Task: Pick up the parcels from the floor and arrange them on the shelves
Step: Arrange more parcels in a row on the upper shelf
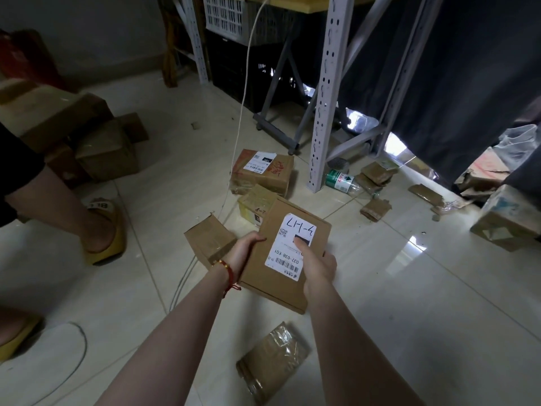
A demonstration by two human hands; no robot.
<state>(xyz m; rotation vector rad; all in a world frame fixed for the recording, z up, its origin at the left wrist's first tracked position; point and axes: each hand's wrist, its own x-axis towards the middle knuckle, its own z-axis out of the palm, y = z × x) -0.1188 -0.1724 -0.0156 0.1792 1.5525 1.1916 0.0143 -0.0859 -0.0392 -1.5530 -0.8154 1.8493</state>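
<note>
I hold a flat brown cardboard parcel (281,282) with a white shipping label above the tiled floor. My left hand (244,250) grips its left edge, thumb on top. My right hand (317,266) holds the right side, with the thumb pressed on the label. Other parcels lie on the floor: a small open box (209,240) left of my hands, a taped parcel (272,361) below them, a labelled box (262,171) and a smaller one (253,203) beyond. The shelf upright (326,92) stands ahead.
Another person's legs in yellow slippers (106,230) stand at the left beside stacked boxes (73,127). A white cord (246,92) hangs down the middle. A plastic bottle (341,180) and small packets (376,174) lie by the rack. A dark curtain (468,83) hangs at right.
</note>
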